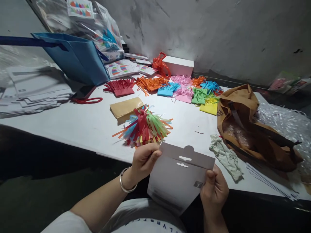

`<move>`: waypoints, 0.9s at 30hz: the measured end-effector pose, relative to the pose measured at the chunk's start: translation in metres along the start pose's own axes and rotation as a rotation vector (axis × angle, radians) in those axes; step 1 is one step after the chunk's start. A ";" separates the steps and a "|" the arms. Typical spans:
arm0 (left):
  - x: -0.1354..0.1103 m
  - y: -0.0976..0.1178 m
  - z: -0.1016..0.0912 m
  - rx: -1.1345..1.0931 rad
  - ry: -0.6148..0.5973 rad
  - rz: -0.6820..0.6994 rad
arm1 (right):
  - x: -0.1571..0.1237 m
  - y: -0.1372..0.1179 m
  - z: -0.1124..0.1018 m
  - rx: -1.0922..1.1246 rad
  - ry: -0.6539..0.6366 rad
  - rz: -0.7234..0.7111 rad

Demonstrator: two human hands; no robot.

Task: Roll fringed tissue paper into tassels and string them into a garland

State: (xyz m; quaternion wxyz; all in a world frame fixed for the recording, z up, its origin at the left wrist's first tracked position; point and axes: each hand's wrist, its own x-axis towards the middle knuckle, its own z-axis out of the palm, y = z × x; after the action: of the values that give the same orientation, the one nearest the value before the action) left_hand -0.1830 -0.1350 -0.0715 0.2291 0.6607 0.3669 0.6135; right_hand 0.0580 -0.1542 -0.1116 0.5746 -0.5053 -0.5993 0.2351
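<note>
A white card package (173, 184) with hanger slots and a tab on its top flap is held up between my two hands, over the table's front edge. My left hand (145, 161) pinches its upper left corner, thumb on top. On the right side, my right hand (215, 186) grips the edge just below the flap, fingers curled behind it. Just beyond my left hand lies a bunch of multicoloured paper tassels (145, 127), fanned out on the table. A folded brown paper piece (126, 108) rests behind the tassels.
Fringed paper bundles (184, 94) in several colours line the back. At left stand a blue fabric bin (73, 58) and a stack of white card packages (36, 84). To the right are a brown bag (243, 126), crumpled paper (225, 157) and clear plastic strands (286, 129).
</note>
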 end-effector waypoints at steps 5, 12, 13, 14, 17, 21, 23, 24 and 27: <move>0.012 -0.001 -0.010 0.078 -0.112 0.085 | 0.019 -0.006 0.005 0.220 -0.083 0.108; 0.033 -0.010 -0.025 0.094 -0.437 0.149 | 0.025 0.000 -0.005 0.415 -0.135 0.284; 0.033 -0.010 -0.024 0.058 -0.430 0.158 | 0.029 0.000 -0.009 0.398 -0.218 0.264; 0.033 -0.009 -0.022 0.000 -0.431 0.167 | 0.033 -0.001 -0.013 0.379 -0.320 0.224; 0.036 -0.001 -0.014 -0.202 -0.417 0.148 | 0.052 -0.008 -0.021 0.405 -0.637 0.082; 0.047 0.011 -0.012 -0.236 -0.496 0.045 | 0.072 -0.025 -0.024 0.404 -0.723 -0.027; 0.050 0.015 -0.012 -0.195 -0.580 0.041 | 0.078 -0.034 -0.028 0.294 -0.695 -0.118; 0.050 0.016 -0.011 -0.160 -0.591 0.051 | 0.081 -0.038 -0.031 0.216 -0.708 -0.157; 0.047 0.016 -0.006 -0.002 -0.534 0.104 | 0.089 -0.052 -0.042 -0.045 -0.885 -0.250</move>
State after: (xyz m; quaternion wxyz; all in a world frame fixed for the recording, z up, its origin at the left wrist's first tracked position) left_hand -0.1865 -0.1101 -0.0284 0.2866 0.8168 0.2584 0.4289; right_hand 0.0944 -0.1087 -0.0166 0.2761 -0.2923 -0.8484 0.3443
